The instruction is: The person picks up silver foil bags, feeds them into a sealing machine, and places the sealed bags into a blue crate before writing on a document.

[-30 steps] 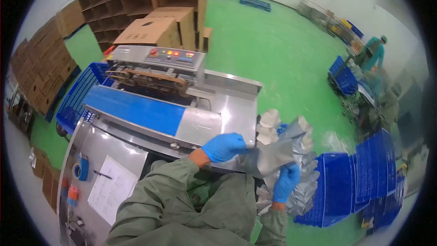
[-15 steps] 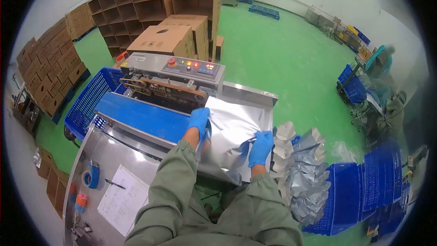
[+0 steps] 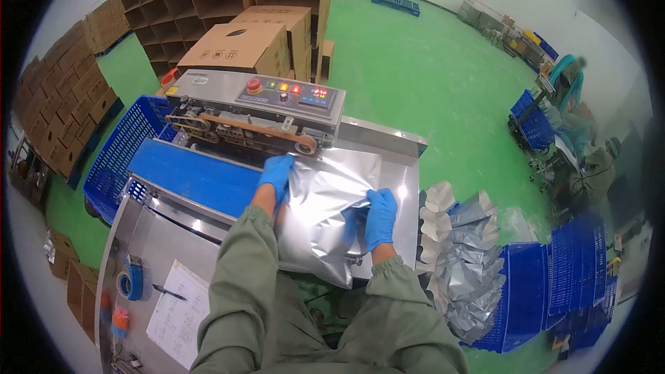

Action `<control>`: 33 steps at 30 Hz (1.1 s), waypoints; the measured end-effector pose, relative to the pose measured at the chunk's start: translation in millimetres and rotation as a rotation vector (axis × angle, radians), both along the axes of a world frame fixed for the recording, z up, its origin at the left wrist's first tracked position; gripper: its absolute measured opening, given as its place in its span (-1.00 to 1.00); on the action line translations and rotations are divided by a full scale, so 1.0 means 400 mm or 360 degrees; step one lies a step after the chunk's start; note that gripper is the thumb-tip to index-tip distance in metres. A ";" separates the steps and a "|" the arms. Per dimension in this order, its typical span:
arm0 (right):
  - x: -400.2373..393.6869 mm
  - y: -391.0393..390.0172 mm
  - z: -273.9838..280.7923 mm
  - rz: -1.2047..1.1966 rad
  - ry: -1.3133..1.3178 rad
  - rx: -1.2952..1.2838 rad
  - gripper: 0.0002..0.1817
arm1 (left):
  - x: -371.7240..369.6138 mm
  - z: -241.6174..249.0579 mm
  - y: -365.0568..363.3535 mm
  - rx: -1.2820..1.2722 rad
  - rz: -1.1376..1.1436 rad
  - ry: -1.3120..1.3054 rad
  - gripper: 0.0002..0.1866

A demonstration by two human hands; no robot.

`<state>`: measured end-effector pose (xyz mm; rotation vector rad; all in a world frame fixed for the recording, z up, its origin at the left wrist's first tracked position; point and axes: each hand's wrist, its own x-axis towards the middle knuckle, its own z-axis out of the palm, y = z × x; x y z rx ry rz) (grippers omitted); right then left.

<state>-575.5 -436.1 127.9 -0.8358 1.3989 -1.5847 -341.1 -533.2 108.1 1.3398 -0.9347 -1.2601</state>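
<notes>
A silver foil bag point(image 3: 322, 211) lies on the steel infeed plate of a band sealer machine point(image 3: 256, 107), its top edge near the sealing belt. My left hand point(image 3: 277, 172), in a blue glove, grips the bag's upper left edge by the blue conveyor belt point(image 3: 194, 174). My right hand point(image 3: 379, 216), also gloved, pinches the bag's right side, which is creased under the fingers. Both sleeves are olive green.
A pile of filled silver bags point(image 3: 460, 263) sits in a blue crate point(image 3: 530, 291) at my right. A tape roll point(image 3: 131, 280), pen and paper sheet point(image 3: 176, 312) lie on the steel table at left. Cardboard boxes point(image 3: 235, 45) stand behind the machine. Other people point(image 3: 578, 159) work at far right.
The bag came from the pile at my right onto the sealer's plate. Both hands moved left with it, and my left hand now sits at the belt entrance.
</notes>
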 end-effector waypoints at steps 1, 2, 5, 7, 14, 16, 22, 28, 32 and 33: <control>0.008 0.007 0.009 -0.0009 -0.0001 0.0010 -0.88 | 0.023 0.005 -0.004 -0.0052 0.0020 -0.0070 -0.79; 0.021 0.020 0.034 0.0122 -0.0140 0.0063 -0.89 | 0.051 0.003 -0.016 -0.0054 0.0034 -0.0176 -0.77; -0.021 0.076 0.051 0.0261 -0.0166 0.0151 -0.86 | 0.144 -0.020 -0.049 -0.0099 0.0002 -0.0467 -0.66; -0.109 0.135 0.025 0.0202 -0.0027 0.0131 -0.85 | 0.207 -0.025 -0.061 -0.0110 0.0044 -0.0603 -0.61; -0.598 0.506 -0.132 -0.0446 0.1427 0.0449 -0.71 | 0.318 0.118 0.211 -0.0326 0.0225 -0.1513 -0.46; -0.672 0.680 -0.121 -0.0764 0.2269 0.0978 -0.47 | 0.385 0.058 0.305 -0.0416 0.0217 -0.1636 -0.53; -0.731 0.874 -0.114 -0.0426 0.1602 0.1844 -0.38 | 0.356 -0.033 0.629 -0.0552 0.0730 -0.1798 -0.53; -0.698 0.810 -0.102 -0.0716 0.2117 0.1534 -0.39 | 0.224 -0.106 0.770 -0.0438 0.0550 -0.1439 -0.57; -0.722 0.709 -0.095 -0.0403 0.1964 0.1779 -0.36 | 0.126 -0.063 0.787 -0.0429 0.0280 -0.1249 -0.58; -0.727 0.683 -0.105 -0.0152 0.1943 0.1912 -0.34 | 0.102 -0.043 0.786 -0.0457 0.0268 -0.1220 -0.57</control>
